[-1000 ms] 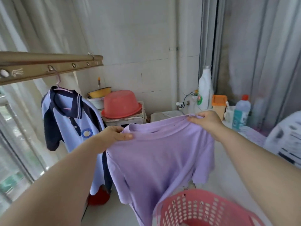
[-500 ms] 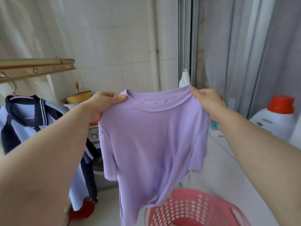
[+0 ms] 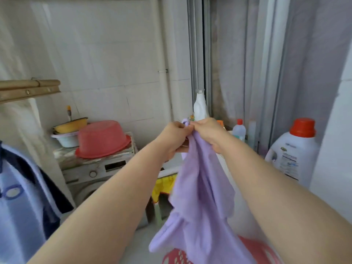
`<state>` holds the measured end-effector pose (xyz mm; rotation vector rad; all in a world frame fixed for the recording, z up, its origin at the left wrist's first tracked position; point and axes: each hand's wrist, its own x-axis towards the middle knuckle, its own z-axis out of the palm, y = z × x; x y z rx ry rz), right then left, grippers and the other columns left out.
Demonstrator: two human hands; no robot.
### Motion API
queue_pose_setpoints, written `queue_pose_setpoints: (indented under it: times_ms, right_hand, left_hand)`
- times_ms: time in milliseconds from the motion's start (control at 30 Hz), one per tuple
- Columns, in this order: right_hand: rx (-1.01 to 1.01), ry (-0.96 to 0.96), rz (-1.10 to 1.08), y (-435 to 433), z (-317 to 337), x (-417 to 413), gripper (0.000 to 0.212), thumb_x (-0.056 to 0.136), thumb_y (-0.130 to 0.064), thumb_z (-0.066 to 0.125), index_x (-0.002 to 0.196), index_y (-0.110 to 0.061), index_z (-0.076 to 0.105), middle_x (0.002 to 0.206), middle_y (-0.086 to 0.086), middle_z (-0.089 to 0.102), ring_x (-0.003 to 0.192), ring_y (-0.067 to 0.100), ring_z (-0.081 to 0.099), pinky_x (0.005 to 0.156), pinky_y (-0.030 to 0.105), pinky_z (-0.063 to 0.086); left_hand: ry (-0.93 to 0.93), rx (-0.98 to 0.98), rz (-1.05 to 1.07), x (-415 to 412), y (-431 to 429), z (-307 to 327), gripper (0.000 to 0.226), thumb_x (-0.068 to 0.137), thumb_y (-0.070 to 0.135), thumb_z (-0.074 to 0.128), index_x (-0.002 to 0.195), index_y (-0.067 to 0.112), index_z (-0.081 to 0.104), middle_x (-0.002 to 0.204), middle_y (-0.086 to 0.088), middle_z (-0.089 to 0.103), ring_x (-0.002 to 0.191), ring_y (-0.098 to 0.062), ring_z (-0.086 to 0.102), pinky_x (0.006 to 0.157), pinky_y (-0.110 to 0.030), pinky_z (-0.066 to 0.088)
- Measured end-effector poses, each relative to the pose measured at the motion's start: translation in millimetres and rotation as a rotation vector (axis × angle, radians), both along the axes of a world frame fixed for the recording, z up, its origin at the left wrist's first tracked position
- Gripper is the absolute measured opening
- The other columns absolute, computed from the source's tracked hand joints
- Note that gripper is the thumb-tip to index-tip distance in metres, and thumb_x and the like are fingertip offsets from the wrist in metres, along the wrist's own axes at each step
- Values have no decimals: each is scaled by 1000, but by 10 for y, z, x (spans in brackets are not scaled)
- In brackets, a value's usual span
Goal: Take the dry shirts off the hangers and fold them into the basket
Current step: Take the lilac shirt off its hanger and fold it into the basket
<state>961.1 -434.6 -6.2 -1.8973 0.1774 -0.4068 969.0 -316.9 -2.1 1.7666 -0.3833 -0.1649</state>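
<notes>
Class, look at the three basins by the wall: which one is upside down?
The red basin, resting rim-down; the yellow basin and the pale basin to its left sit open side up.

The left hand point(image 3: 176, 139) and right hand point(image 3: 208, 133) are bare, forearms unclothed to the frame edge.

**One head-worn view**

We have a single wide-angle camera, worn on the head, facing forward and a little down toward a tiled wall point(image 3: 104, 63) and a washing machine point(image 3: 91, 174). Both forearms point(image 3: 114, 197) run in from the bottom corners, and the left hand point(image 3: 174, 139) and right hand point(image 3: 208, 133) meet near the frame's centre, close to the lens, gripping the purple shirt point(image 3: 200, 187). The pink basket point(image 3: 177, 257) only shows at the bottom edge, the drying rail point(image 3: 28, 88) at the left edge
</notes>
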Motion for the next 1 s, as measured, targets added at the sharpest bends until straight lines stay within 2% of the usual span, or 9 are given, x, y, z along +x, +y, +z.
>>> queue_pose_setpoints:
  times_ms: [133,367,533,567,667,733,800,900,1000]
  right_hand:
    - [101,-36,47,-48,-105,-101,24,93,-29,58,77,-15,69,85,7,69,88,17,60,91,34,49]
    - [169,29,184,-118,-185,-321,27,89,-43,60,89,-19,72,88,-2,72,87,14,66,74,26,51]
    - [122,-15,361,-213,-295,-444,28,86,1,62,114,-5,67,113,14,70,108,22,65,101,36,48]
    - [114,-10,366,-215,-284,-458,34,87,7,55,116,-6,66,115,14,69,111,22,64,102,34,47]
    - [154,-12,382,-239,-275,-493,44,87,14,46,122,-8,62,120,15,66,114,24,62,101,35,48]
    - [176,-16,440,-267,-264,-513,45,87,12,49,124,-10,59,120,13,66,112,23,63,97,33,51]
    - [191,-44,440,-296,-244,-559,43,88,10,48,124,-12,57,115,10,66,104,19,65,90,28,53]
    - [120,-115,322,-357,-249,-645,37,89,-5,60,125,-14,52,106,0,66,96,11,62,82,15,50]
    - [-16,-33,284,-453,-363,-708,70,66,-38,84,128,-26,51,117,-10,63,106,5,61,89,22,49]
  left_hand:
    - [30,-103,-27,-81,-37,-90,10,97,12,53,91,4,49,73,-11,59,47,-13,64,48,-25,55]
    - [88,-155,-135,-274,23,-123,23,101,8,39,111,0,58,87,-12,66,71,-25,67,60,-34,60]
    - [-187,-1,56,-293,67,-251,7,91,12,59,92,15,66,75,-5,63,63,-15,56,58,-26,50]
    - [-290,58,129,-265,70,-280,10,85,18,69,92,17,63,76,-2,63,65,-14,55,62,-27,47]
    - [-422,193,259,-213,102,-334,68,62,38,87,115,18,50,100,6,55,91,-11,55,79,-28,46]
    - [-317,186,50,-193,142,-306,74,61,39,88,121,15,52,119,1,55,111,-16,55,92,-31,48]
    - [-187,250,-147,-235,155,-272,47,70,33,84,108,12,66,110,-7,69,106,-21,65,91,-35,53]
    - [-342,266,-52,-199,112,-209,21,72,27,83,88,21,71,91,-3,74,90,-14,69,84,-36,54]
    - [-462,274,-9,-176,49,-81,23,68,24,85,81,26,66,79,8,69,73,-5,64,76,-30,53]
